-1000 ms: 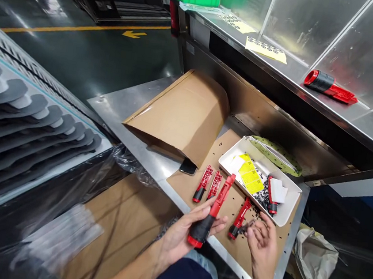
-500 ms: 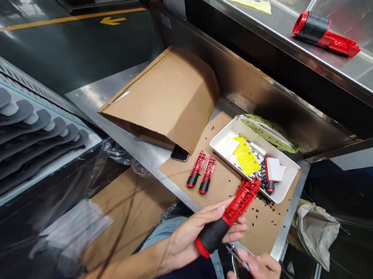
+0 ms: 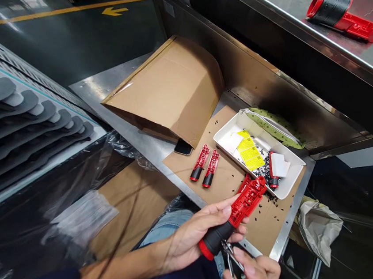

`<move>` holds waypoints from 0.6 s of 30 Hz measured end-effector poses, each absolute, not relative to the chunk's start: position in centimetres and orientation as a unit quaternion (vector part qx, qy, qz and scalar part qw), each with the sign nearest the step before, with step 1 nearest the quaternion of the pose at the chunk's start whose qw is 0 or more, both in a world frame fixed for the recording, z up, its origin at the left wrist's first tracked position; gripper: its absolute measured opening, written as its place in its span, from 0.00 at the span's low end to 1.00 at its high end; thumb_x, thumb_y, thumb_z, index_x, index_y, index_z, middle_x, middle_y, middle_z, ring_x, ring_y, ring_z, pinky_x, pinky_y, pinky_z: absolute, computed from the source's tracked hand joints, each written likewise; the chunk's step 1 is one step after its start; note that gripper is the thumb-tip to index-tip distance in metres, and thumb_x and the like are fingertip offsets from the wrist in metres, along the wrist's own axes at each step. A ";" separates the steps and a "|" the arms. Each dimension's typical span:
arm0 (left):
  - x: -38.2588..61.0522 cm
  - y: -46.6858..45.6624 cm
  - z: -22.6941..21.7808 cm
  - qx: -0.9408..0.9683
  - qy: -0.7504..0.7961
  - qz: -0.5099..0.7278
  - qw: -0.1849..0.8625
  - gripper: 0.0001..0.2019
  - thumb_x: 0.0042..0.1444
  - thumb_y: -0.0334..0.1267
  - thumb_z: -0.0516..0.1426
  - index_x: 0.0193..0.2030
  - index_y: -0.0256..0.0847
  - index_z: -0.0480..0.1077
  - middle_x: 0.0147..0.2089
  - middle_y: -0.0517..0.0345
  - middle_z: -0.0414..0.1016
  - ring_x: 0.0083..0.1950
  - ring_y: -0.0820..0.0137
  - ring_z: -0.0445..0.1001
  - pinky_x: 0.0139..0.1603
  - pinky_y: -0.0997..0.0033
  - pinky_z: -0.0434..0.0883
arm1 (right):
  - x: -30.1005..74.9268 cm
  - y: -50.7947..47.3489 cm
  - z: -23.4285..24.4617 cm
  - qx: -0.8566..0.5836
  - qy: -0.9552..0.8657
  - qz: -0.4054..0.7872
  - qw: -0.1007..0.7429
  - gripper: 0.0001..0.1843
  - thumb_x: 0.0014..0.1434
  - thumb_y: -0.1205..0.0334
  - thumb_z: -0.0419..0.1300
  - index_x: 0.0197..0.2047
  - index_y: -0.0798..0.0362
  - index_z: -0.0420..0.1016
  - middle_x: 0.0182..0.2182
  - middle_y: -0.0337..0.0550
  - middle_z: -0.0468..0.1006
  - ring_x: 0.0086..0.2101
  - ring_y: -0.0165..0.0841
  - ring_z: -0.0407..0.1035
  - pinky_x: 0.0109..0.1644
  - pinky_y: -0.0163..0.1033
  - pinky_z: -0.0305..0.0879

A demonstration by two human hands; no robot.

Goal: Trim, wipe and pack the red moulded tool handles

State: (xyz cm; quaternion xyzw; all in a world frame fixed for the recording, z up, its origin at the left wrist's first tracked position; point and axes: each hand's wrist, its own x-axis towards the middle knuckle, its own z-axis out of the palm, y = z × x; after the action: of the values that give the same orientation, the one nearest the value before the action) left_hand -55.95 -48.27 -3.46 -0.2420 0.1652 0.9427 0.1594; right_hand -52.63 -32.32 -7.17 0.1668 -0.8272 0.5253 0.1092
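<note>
My left hand (image 3: 199, 227) is closed around a red and black plastic housing (image 3: 243, 203), tilted with its red ribbed end up and its black sleeve toward me. In my right hand (image 3: 255, 275) is a pair of small metal nippers (image 3: 233, 260), gripped by the handles. Their jaws are at the side of the black sleeve; whether they touch it I cannot tell. Two similar red and black housings (image 3: 200, 162) lie side by side on the cardboard sheet (image 3: 180, 167) beyond my left hand.
A white tray (image 3: 227, 150) holds yellow labels (image 3: 251, 150), black bits and another red part. Black scraps are scattered around it. A large cardboard box (image 3: 168, 89) lies at the left. One more housing (image 3: 344, 18) rests on the upper metal shelf. A crumpled bag (image 3: 319, 229) sits at right.
The nippers have moved up and left to the black sleeve. The held housing has turned slightly, and the whole view has shifted a little.
</note>
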 end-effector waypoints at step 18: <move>-56.0 -48.4 -3.4 -0.284 0.192 0.924 0.167 0.37 0.45 0.45 0.73 0.62 0.37 0.72 0.41 0.49 0.83 0.39 0.70 0.81 0.46 0.74 0.77 | -52.8 -33.2 -8.0 0.141 -0.822 0.526 0.167 0.09 0.58 0.58 0.67 0.40 0.39 0.70 0.34 0.36 0.83 0.33 0.41 0.68 0.34 0.47 0.64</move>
State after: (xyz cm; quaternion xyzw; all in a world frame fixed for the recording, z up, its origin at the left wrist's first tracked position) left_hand -56.00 -48.40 -3.44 -0.2843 0.1924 0.9242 0.1672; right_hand -52.77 -33.16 -8.02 0.1410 -0.8223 0.5255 0.1667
